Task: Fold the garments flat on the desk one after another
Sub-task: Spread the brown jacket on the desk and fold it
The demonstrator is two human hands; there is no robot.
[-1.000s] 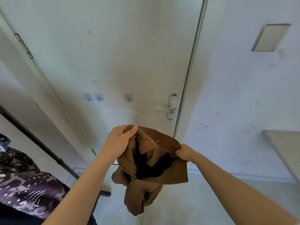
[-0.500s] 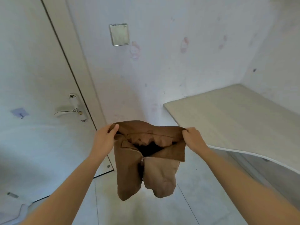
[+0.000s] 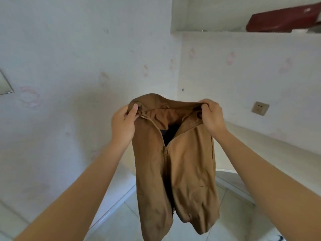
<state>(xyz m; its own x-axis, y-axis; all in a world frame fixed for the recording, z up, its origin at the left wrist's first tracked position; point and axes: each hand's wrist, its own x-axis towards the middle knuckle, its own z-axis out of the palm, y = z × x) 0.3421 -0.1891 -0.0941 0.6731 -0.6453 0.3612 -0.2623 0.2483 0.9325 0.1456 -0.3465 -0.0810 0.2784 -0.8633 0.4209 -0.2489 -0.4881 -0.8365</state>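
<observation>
the brown garment (image 3: pixel 187 171) hangs in the air in front of the person, held up by its top edge and touching nothing else. the left hand (image 3: pixel 122 126) grips the left corner of that edge, fingers curled into the cloth with the thumb pressed on the front. the right hand (image 3: pixel 212 117) pinches the right corner, knuckles bent over the band. the band is stretched loosely between the two hands and sags a little in the middle.

a zip (image 3: pixel 165 148) runs down the front from the top. its upper part lies open and shows a dark inside, and below that it is closed. under the zip the cloth divides into two hanging halves that look like short legs. the left one reaches lower than the right, and both ends are gathered and creased.

the worktop (image 3: pixel 295 155), pale and curved along its front edge, sits behind and to the right of the garment, partly hidden by the right forearm. the garment hangs apart from it, over the tiled floor (image 3: pixel 135 220).

on the pale, marked wall behind are a socket (image 3: pixel 260 108) to the right and a metal plate (image 3: pixel 5 84) at the far left. a dark red object (image 3: pixel 284 20) lies on a ledge at the upper right.
</observation>
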